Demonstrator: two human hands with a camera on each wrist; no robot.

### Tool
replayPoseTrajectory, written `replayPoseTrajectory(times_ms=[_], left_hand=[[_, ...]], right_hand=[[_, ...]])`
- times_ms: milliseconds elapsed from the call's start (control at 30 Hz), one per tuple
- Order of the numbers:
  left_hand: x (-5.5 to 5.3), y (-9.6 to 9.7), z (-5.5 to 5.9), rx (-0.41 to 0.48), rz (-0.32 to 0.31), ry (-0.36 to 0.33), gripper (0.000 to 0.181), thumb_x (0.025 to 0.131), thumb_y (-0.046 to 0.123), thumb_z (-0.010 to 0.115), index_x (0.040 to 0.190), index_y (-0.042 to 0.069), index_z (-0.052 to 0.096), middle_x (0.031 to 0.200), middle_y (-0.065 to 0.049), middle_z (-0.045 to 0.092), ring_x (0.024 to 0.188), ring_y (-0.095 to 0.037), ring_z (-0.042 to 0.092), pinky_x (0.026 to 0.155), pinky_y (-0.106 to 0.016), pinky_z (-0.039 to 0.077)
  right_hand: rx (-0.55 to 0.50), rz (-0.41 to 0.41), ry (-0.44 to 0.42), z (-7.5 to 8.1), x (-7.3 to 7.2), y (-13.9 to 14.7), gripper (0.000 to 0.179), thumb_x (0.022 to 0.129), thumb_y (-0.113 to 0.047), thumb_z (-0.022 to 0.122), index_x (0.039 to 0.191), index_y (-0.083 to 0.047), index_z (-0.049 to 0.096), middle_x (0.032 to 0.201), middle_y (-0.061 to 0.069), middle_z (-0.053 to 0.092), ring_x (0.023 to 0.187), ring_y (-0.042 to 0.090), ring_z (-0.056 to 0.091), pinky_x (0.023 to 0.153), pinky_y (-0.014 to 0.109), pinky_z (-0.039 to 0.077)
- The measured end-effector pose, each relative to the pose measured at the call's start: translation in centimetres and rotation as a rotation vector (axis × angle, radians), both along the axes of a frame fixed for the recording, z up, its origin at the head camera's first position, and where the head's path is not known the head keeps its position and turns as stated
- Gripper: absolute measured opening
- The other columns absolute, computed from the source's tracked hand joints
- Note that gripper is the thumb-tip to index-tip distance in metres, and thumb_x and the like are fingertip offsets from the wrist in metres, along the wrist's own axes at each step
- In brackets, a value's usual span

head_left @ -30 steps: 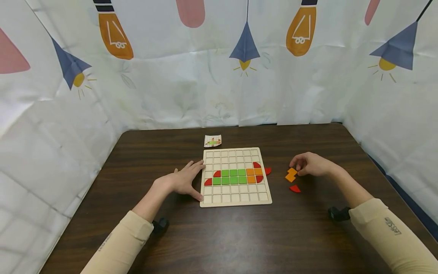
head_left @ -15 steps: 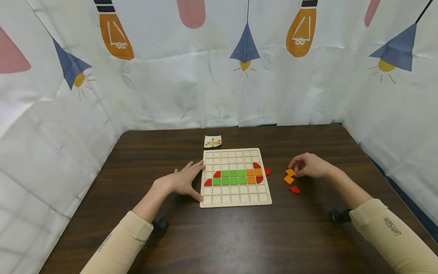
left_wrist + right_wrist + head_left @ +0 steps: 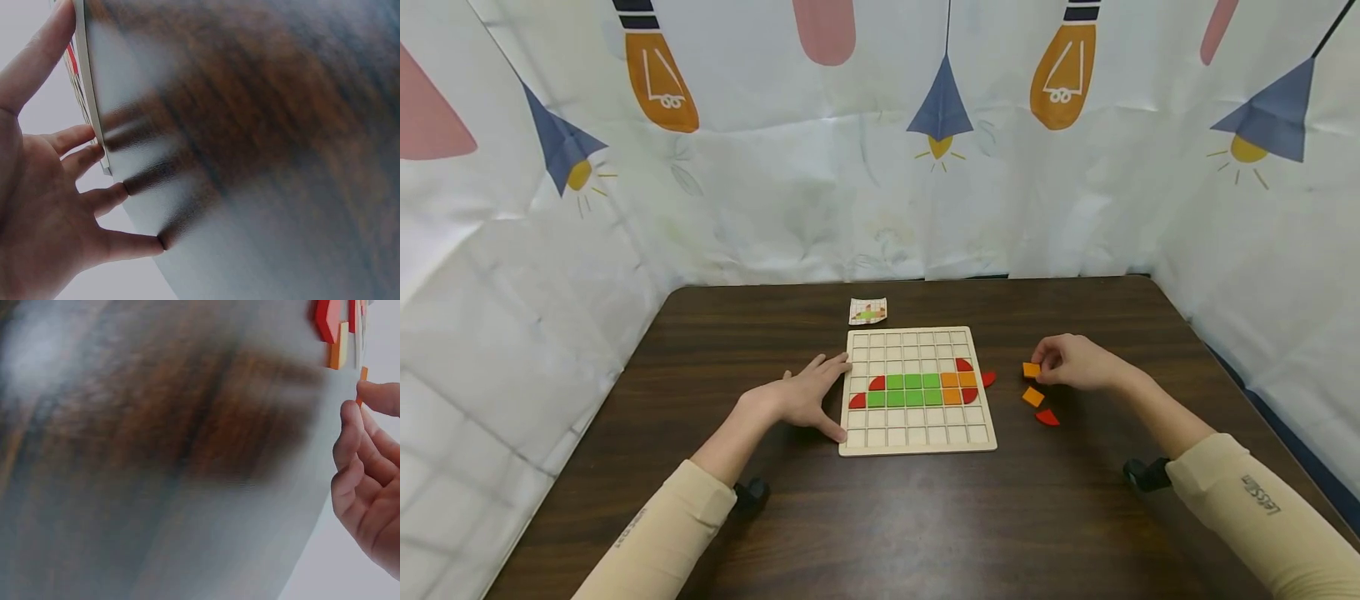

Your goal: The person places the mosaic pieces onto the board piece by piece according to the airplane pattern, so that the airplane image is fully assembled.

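My left hand (image 3: 801, 396) lies with fingers spread at the left edge of a pale wooden grid board (image 3: 917, 437); in the left wrist view the thumb and some fingertips touch the board's rim (image 3: 94, 94). Green and orange squares and red quarter-rounds sit in the board's middle rows. To the right of the board, my right hand (image 3: 1075, 364) pinches an orange square tile (image 3: 1031, 370) between thumb and index finger, its edge showing in the right wrist view. Just nearer lie a second orange square tile (image 3: 1033, 397) and a red quarter-round tile (image 3: 1048, 417).
Another red tile (image 3: 989, 378) lies against the board's right edge. A small picture card (image 3: 868, 311) with a coloured pattern lies behind the board. The dark wooden table (image 3: 910, 533) runs back to a printed white curtain (image 3: 775, 192).
The right hand has drawn the pinched orange tile slightly left and turned it, apart from the second orange tile. The left hand stays at the board.
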State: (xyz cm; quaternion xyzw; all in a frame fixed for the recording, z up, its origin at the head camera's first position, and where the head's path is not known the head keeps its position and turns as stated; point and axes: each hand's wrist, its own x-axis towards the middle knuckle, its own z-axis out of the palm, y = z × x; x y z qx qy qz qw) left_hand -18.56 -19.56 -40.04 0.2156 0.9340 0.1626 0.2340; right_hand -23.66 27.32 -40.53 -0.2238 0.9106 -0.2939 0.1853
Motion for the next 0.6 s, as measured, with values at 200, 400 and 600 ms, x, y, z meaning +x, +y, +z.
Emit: replayPoseTrajectory(times_ms=[200,400,600], left_hand=[[0.1,0.0,0.1,-0.006,0.004,-0.001,0.117,0.077,0.053,0.088,0.164,0.007,0.023,0.171,-0.013,0.007,0.155,-0.043,0.003,0.106,-0.083,0.012],[0.1,0.0,0.0,-0.004,0.004,0.002,0.118,0.077,0.053,0.088,0.164,0.008,0.023,0.171,-0.012,0.008,0.155,-0.043,0.003,0.106,-0.083,0.012],[0.0,-0.1,-0.1,-0.004,0.003,0.005,0.118,0.077,0.054,0.088,0.164,0.008,0.023,0.171,-0.012,0.007,0.155,-0.042,0.003,0.106,-0.083,0.012]], right_hand=[[0.027,0.0,0.024,0.9,-0.1,-1.1,0.022,0.093,-0.011,0.074,0.109,0.001,0.067,0.09,0.002,0.067,0.078,0.019,0.059,0.071,0.035,0.052],[0.012,0.011,0.057,1.3,-0.2,-2.7,0.022,0.093,-0.01,0.074,0.111,0.0,0.068,0.09,0.002,0.067,0.08,0.019,0.061,0.073,0.035,0.053],[-0.005,0.037,0.102,1.7,-0.6,-4.8,0.019,0.092,-0.008,0.074,0.109,-0.001,0.069,0.09,0.001,0.068,0.08,0.018,0.061,0.073,0.035,0.054]])
